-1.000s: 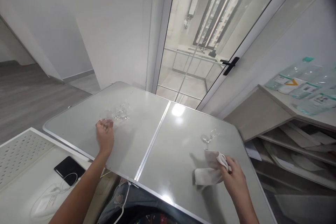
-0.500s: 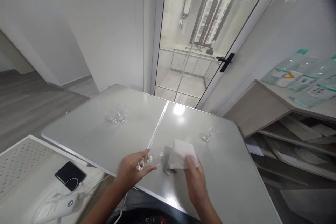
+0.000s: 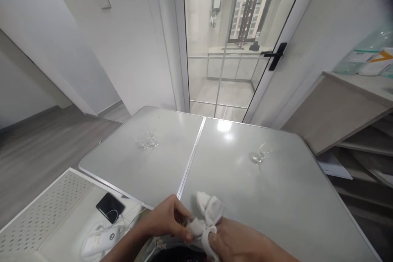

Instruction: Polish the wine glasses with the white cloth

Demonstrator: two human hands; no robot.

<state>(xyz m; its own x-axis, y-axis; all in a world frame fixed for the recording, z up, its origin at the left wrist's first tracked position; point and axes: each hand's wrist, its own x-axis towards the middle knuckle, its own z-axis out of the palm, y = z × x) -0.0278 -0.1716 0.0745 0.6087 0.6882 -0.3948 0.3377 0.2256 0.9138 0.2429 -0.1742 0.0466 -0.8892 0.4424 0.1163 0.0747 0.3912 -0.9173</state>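
My left hand [image 3: 166, 220] and my right hand [image 3: 238, 240] meet at the near edge of the grey folding table [image 3: 285, 196]. A bunched white cloth [image 3: 207, 212] sits between them. The right hand's fingers are closed on the cloth. The left hand's fingers pinch a small clear glass piece that the cloth wraps and mostly hides. Farther off on the table lie a cluster of small clear glass items [image 3: 147, 141] on the left half and one clear glass [image 3: 259, 155] on the right half.
Low at the left is a white perforated surface [image 3: 46, 208] with a black phone [image 3: 110, 207] and a white charger with cable [image 3: 100, 242]. Behind the table stands a glass door with a black handle [image 3: 275, 55]. A shelf unit [image 3: 346, 110] with bottles [image 3: 365, 55] is at the right.
My left hand lifted a small glass from the left cluster and brought it to the near edge. My right hand carried the cloth over and wrapped it round the glass. The camera tilted up.
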